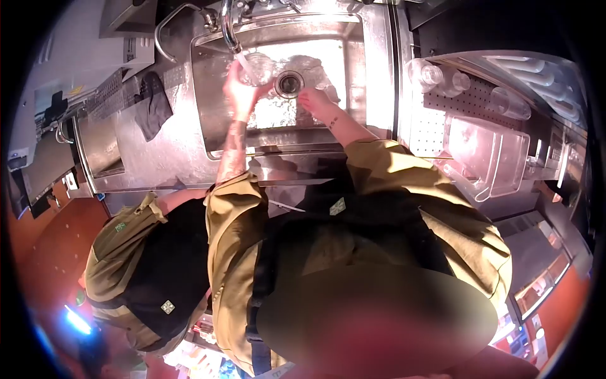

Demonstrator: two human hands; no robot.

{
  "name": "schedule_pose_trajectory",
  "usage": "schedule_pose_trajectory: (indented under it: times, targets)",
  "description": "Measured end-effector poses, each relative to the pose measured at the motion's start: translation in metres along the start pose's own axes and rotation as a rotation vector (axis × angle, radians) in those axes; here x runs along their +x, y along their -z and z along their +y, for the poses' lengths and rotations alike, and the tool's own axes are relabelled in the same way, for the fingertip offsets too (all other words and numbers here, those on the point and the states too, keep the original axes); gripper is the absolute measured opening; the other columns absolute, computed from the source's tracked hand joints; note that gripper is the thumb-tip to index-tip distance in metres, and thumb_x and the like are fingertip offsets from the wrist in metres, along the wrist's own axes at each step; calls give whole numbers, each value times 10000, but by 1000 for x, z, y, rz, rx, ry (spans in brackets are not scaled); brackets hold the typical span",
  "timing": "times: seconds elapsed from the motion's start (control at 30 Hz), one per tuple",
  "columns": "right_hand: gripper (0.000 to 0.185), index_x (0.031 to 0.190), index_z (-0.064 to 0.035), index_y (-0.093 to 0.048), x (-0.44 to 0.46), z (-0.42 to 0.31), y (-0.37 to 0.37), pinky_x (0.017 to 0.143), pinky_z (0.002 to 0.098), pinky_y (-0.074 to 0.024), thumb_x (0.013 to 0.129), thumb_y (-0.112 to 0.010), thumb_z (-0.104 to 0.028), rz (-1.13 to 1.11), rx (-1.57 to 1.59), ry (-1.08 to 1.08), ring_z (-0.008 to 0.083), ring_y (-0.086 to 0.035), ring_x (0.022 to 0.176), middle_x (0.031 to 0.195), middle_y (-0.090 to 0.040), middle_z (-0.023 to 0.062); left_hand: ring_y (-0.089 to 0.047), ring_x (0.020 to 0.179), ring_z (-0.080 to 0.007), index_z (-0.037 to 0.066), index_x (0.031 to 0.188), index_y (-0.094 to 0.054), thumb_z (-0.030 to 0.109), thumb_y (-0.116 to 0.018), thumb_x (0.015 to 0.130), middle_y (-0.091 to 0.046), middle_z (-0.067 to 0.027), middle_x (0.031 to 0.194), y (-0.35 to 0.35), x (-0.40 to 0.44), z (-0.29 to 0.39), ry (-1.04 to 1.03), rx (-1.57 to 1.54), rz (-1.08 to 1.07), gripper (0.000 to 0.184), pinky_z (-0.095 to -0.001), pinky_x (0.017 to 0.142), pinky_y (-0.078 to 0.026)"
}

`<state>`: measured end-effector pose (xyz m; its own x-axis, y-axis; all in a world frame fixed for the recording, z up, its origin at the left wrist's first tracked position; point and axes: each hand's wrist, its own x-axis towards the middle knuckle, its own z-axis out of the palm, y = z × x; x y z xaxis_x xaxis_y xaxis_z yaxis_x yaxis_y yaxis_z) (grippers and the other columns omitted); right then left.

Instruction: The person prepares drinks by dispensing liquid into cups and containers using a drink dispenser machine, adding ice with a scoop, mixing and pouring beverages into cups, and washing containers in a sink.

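In the head view, my left hand (243,91) is wrapped around a clear glass (259,68) beneath the faucet (228,31). Water runs from the spout onto the glass, and glare blurs its outline. My right hand (314,102) is low in the sink, just right of the round drain (290,84). Its fingers are curled together; whatever may be in them is hidden. Both hands are inside the metal sink (353,82), where wet, bright reflections cover the bottom.
A dark cloth (153,106) lies on the metal counter left of the sink. Several clear cups (429,74) and a clear plastic bin (489,151) stand on the right. Close on my left is another person (158,271) in a dark apron.
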<state>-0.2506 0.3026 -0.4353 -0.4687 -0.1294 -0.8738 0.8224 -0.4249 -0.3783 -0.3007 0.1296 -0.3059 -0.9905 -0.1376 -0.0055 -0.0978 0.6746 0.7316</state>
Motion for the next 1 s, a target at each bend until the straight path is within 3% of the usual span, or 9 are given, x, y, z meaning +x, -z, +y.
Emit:
schedule_pose_trajectory:
  times: [0.2,0.33,0.4,0.47,0.53,0.67,0.73,0.87,1.0]
  targets:
    - [179,970,-35,-606,-12,-7,17,875,307,-466,847,-612,-164,32,107,59,198,-589,981,985,-621,73,-518,1126,-323,1,1256,-477,258,-894,484,-543,-171,1192,-31,9,-1,-176,80,537,915,-401,991,-411]
    - [291,1065,-13,-614,-76,-25,6,834,282,-478,817,-663,-158,53,-160,279,168,-600,966,988,-637,76,-534,1112,-293,-20,1260,-454,240,-894,547,-538,-168,1215,23,-41,34,-255,134,412,877,-372,977,-429]
    - [367,1122,2,-599,-62,-11,20,824,271,-481,812,-676,-180,-50,-331,453,159,-601,958,999,-638,80,-567,1084,-318,9,1264,-464,186,-879,557,-542,-161,1239,21,-33,8,-210,-410,413,838,-431,899,-496]
    - [453,1180,-19,-585,-72,-13,15,831,283,-487,790,-702,-218,-280,-331,621,164,-609,922,966,-643,90,-581,1042,-280,3,1262,-467,172,-718,779,-552,-146,1210,31,-33,11,252,-899,282,570,-406,871,-525]
    - [497,1190,-46,-573,-114,-30,7,833,313,-492,757,-719,-240,-168,-375,989,201,-593,958,1022,-620,106,-593,1004,-293,-5,1276,-448,158,-639,856,-555,-152,1186,33,-26,-18,599,-1292,150,489,-406,854,-537]
    - [536,1262,-207,-554,-173,-60,-30,856,399,-495,752,-713,-250,351,-771,1668,285,-507,1109,1185,-511,153,-593,1005,-294,-6,1277,-446,150,-638,855,-557,-156,1184,39,-49,-38,613,-1257,41,489,-405,857,-536]
    - [584,1272,-278,-540,-219,-68,-60,890,427,-472,722,-738,-288,322,-1076,1284,328,-440,1164,1268,-433,163,-594,1005,-294,-6,1277,-445,146,-637,854,-557,-157,1183,47,-67,-46,569,-1201,46,489,-404,859,-535]
    - [631,1232,-287,-562,-246,-74,-77,972,437,-394,644,-781,-357,500,-1330,1529,325,-454,1132,1248,-461,160,-594,1005,-295,-7,1278,-443,138,-636,853,-559,-161,1181,65,-99,-51,461,-1064,97,489,-402,863,-534]
    - [606,1123,-109,-591,-333,-67,43,930,484,-382,591,-763,-342,829,-873,1888,338,-442,1132,1172,-500,176,-595,1005,-296,-8,1280,-441,130,-634,852,-560,-164,1179,75,-121,-34,321,-947,136,489,-401,867,-533]
